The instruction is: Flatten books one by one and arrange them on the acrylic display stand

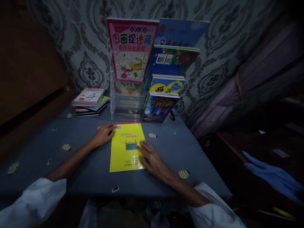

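Observation:
A yellow book (129, 158) lies flat on the table, its printing upside down to me and a barcode at its far left corner. My left hand (104, 134) rests at that corner, with the fingertips on the cover's edge and the thumb apart from the index finger. On the book's right edge lies my right hand (153, 160), fingers stretched out over the cover. Just behind the book stands a clear acrylic rack (112, 95). It holds a pink picture book (133, 50) on the left and a dark blue book (160, 107) low on the right.
A small stack of books (89, 98) sits left of the rack. More books, among them a yellow-and-blue one (166, 85), fill the rack's right side. The grey tablecloth (83, 171) has pineapple prints. A blue glove (273, 174) lies off to the right.

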Available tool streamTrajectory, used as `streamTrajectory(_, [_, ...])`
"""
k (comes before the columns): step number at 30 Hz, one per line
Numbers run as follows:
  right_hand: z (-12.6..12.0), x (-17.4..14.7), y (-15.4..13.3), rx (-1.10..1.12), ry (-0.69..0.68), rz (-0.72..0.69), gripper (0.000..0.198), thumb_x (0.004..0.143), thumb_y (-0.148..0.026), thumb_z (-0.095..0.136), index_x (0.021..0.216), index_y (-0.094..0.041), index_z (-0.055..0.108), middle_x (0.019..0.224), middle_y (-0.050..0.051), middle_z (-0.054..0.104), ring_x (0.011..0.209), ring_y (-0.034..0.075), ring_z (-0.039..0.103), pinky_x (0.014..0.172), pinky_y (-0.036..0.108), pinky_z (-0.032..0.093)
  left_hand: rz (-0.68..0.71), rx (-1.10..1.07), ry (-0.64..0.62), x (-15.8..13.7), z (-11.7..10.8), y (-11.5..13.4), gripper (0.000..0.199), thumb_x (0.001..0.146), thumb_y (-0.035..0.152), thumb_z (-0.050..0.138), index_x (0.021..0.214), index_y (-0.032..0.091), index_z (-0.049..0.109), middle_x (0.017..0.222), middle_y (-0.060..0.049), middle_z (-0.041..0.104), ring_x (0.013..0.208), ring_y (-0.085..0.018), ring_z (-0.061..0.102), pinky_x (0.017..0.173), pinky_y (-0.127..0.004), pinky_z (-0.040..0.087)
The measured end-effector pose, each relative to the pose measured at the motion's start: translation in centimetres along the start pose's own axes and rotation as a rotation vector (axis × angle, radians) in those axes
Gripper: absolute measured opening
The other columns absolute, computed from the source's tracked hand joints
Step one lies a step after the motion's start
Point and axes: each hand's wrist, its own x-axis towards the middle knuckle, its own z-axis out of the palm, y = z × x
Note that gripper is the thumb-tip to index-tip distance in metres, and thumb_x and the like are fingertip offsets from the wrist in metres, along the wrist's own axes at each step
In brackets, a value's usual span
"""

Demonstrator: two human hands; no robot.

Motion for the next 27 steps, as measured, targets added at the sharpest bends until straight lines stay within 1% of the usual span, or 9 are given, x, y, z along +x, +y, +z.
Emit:
streamTrajectory(4, [-0.1,-0.1,-1.1,-0.072,-0.023,-0.018,0.047,0.098,-0.027,0.049,0.142,-0.013,0.053,0.15,0.018,0.049,0.145,0.03,0.038,0.118,0.053,0.037,0.02,0.023,0.024,0.6,0.5,-0.1,0.044,0.094,0.034,0.043,0.132,0.02,0.061,0.136,-0.011,0.06,0.124,-0.028,0.058,0.104,-0.042,0.047])
streamTrajectory(7, [-0.9,0.2,-1.7,-0.103,-0.05,-0.031,0.043,0.097,-0.024,0.049,0.138,-0.012,0.057,0.146,0.019,0.054,0.142,0.029,0.043,0.116,0.051,0.039,0.051,0.025,0.045,1.1,0.8,0.1,0.043,0.094,0.033,0.043,0.129,0.018,0.062,0.125,-0.013,0.063,0.116,-0.028,0.06,0.1,-0.042,0.049])
streamTrajectory(9, [-1.4,1.3,-1.9,-0.127,-0.065,-0.017,0.041,0.096,-0.023,0.05,0.134,-0.011,0.059,0.144,0.02,0.055,0.139,0.03,0.046,0.115,0.049,0.041,0.06,0.029,0.057,1.4,0.8,0.3,0.041,0.094,0.033,0.042,0.127,0.016,0.062,0.119,-0.013,0.063,0.109,-0.028,0.062,0.096,-0.042,0.05])
streamTrajectory(12, [-1.5,4.2,-2.1,-0.157,-0.088,0.011,0.038,0.096,-0.023,0.051,0.131,-0.011,0.06,0.142,0.02,0.057,0.136,0.029,0.049,0.114,0.048,0.041,0.07,0.039,0.065,1.8,0.8,0.6,0.038,0.094,0.032,0.041,0.121,0.015,0.062,0.113,-0.013,0.062,0.102,-0.027,0.062,0.091,-0.042,0.051])
streamTrajectory(14, [-1.0,6.8,-2.1,-0.162,-0.107,0.014,0.037,0.099,-0.025,0.047,0.133,-0.014,0.058,0.142,0.018,0.058,0.136,0.027,0.05,0.116,0.048,0.037,0.077,0.043,0.075,1.9,0.9,0.7,0.035,0.095,0.031,0.04,0.118,0.016,0.062,0.114,-0.013,0.063,0.101,-0.028,0.062,0.091,-0.043,0.051])
streamTrajectory(15, [-0.6,8.3,-2.2,-0.165,-0.115,0.012,0.039,0.1,-0.026,0.044,0.135,-0.015,0.056,0.144,0.017,0.056,0.139,0.027,0.047,0.117,0.049,0.035,0.08,0.046,0.082,1.9,1.0,0.6,0.034,0.095,0.031,0.04,0.118,0.016,0.061,0.116,-0.013,0.063,0.103,-0.028,0.062,0.091,-0.044,0.05])
streamTrajectory(20, [2.1,14.6,-1.9,-0.202,-0.166,0.034,0.047,0.102,-0.025,0.039,0.146,-0.01,0.045,0.154,0.018,0.045,0.147,0.025,0.036,0.122,0.046,0.025,0.1,0.064,0.114,2.0,1.7,0.2,0.035,0.096,0.031,0.04,0.121,0.017,0.059,0.123,-0.014,0.064,0.115,-0.03,0.059,0.096,-0.045,0.048])
streamTrajectory(23, [3.3,16.3,-1.3,-0.226,-0.161,0.043,0.049,0.101,-0.022,0.04,0.147,-0.008,0.042,0.156,0.018,0.041,0.149,0.024,0.032,0.124,0.046,0.023,0.112,0.082,0.116,2.1,1.8,0.1,0.035,0.095,0.03,0.04,0.122,0.019,0.06,0.123,-0.013,0.065,0.114,-0.029,0.059,0.098,-0.045,0.047])
streamTrajectory(27, [3.7,16.1,0.1,-0.252,-0.093,0.029,0.046,0.102,-0.026,0.039,0.145,-0.011,0.047,0.154,0.015,0.046,0.147,0.024,0.037,0.124,0.043,0.026,0.101,0.136,0.083,2.0,1.4,0.3,0.035,0.096,0.03,0.04,0.122,0.019,0.061,0.123,-0.013,0.066,0.113,-0.029,0.06,0.097,-0.045,0.047])
